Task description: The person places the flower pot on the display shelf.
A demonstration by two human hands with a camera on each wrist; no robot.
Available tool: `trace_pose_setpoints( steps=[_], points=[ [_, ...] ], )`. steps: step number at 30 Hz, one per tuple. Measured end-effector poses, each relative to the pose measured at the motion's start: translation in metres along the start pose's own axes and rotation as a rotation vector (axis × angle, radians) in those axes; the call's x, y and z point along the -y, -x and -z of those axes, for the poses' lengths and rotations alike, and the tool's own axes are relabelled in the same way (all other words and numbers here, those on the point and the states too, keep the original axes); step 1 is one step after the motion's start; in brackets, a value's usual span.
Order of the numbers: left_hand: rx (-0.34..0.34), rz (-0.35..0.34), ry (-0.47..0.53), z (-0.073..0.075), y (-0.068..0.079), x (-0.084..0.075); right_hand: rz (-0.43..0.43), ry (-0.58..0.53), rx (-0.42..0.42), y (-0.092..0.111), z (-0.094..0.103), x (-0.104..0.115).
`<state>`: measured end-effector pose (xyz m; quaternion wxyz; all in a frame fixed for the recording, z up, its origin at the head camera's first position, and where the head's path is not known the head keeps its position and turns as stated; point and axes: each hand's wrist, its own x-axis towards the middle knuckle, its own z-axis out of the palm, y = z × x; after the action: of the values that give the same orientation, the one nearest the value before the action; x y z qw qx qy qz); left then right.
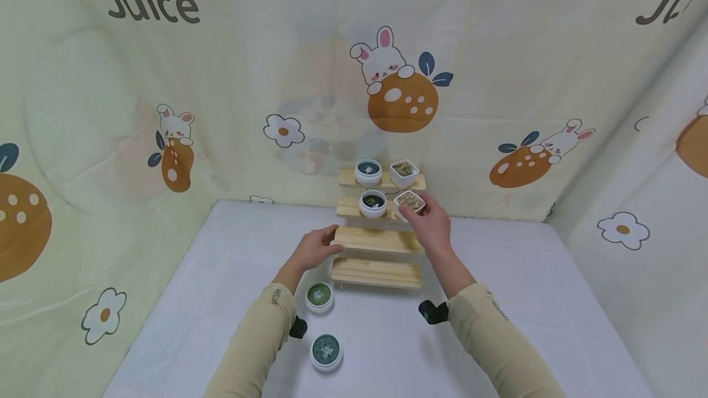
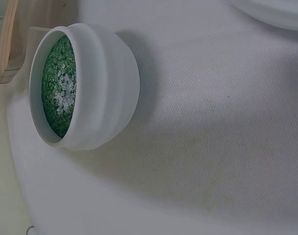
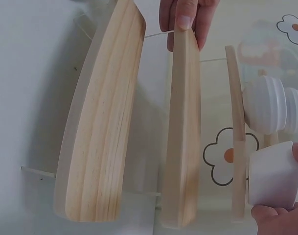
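Note:
My right hand (image 1: 433, 226) grips a small square white pot (image 3: 273, 176) of tan granules, its base right at the second board from the top of a tiered wooden display stand (image 1: 381, 240). In the right wrist view, finger and thumb tips lie on opposite sides of this pot. With thumb and fingers my left hand (image 1: 312, 250) pinches the left end of the third board down. Left of the held pot, a round white pot (image 1: 373, 204) with dark contents sits on the same board. On the top board are another round pot (image 1: 368, 172) and another square pot (image 1: 404, 173).
On the white tablecloth (image 1: 498, 300), a round white pot of green flakes (image 2: 100, 88) stands left of the stand's lowest board (image 1: 376, 273). A pot of blue-green contents (image 1: 326, 352) is nearer me. A printed cloth backdrop (image 1: 310, 48) rises close behind the stand.

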<state>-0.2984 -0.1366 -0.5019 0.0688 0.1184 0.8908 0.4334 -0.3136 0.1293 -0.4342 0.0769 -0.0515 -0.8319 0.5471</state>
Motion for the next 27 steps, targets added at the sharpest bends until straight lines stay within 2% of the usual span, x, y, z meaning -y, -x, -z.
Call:
trace_pose_setpoints(
  steps=[27],
  points=[
    [-0.015,-0.011,0.013,-0.0029,-0.0012,0.0036,0.026,0.041,-0.009,-0.0014,-0.0036,-0.0033]
  ],
)
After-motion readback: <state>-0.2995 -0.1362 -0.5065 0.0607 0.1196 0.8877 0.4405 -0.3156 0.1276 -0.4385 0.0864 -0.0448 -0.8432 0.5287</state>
